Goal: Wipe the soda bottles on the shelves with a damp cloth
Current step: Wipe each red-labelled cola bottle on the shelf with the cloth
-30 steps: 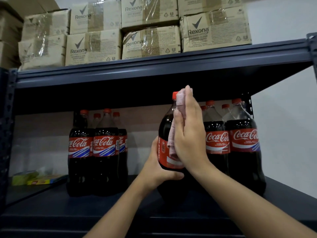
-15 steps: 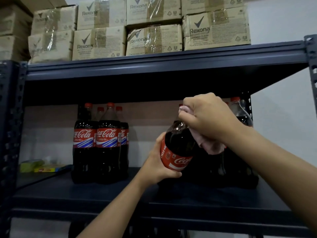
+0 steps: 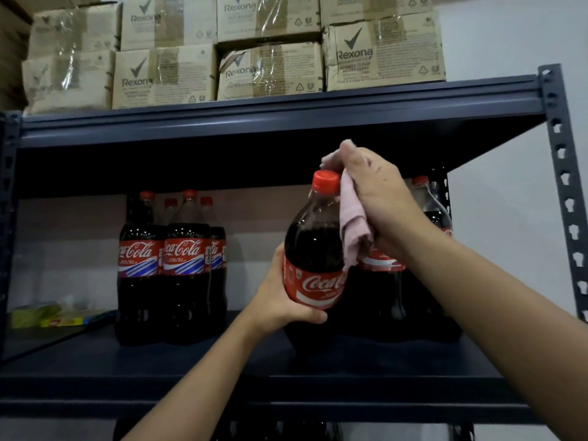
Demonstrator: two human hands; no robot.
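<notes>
A large cola bottle (image 3: 313, 249) with a red cap and red label stands tilted at the front of the dark metal shelf (image 3: 241, 370). My left hand (image 3: 280, 300) grips its label from the left side. My right hand (image 3: 378, 202) holds a pale pink cloth (image 3: 351, 224) against the bottle's neck and right shoulder, just beside the cap. Behind my right arm stand more cola bottles (image 3: 429, 214), mostly hidden. A group of several cola bottles (image 3: 171, 265) stands at the left of the same shelf.
Taped cardboard boxes (image 3: 270, 52) fill the upper shelf. A green and yellow packet (image 3: 54, 316) lies at the far left of the bottle shelf. A perforated upright post (image 3: 563, 173) borders the right side, with a white wall behind it.
My right hand has come off the bottle's top, so the red cap shows again. The cloth has slid to the neck's right side. The bottle stands more upright.
</notes>
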